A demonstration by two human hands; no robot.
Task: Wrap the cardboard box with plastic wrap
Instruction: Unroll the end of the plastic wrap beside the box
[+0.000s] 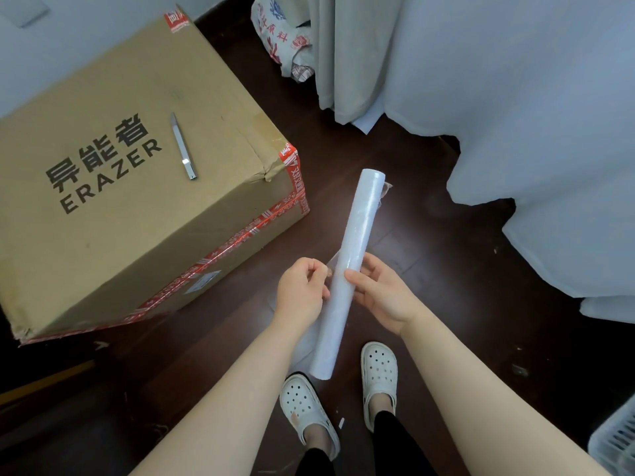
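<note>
— Anything hidden or hard to read around the roll of plastic wrap (pixel 360 221)?

— Hard to see the film edge (pixel 330 269): clear, barely showing against the dark floor (pixel 429 242), just left of the roll. Cannot tell how far peeled off.

— Held how?

— Gripped at mid-length by the right hand (pixel 381 297), thumb over the top, fingers curled beneath. Pinched at the film edge by the left hand (pixel 300 292), thumb against curled fingertips, right beside the roll's left side. Slants in the air, far end toward the right, near end above the white clogs (pixel 379 372).

— And the cardboard box (pixel 120 207)?

— Sits on the floor, left of both hands, apart from the roll, left side cut off by the frame. Carries a utility knife (pixel 184 147) on top. Far right, a pale curtain (pixel 347 63); near right, a white basket (pixel 615 441), mostly cut off.
</note>
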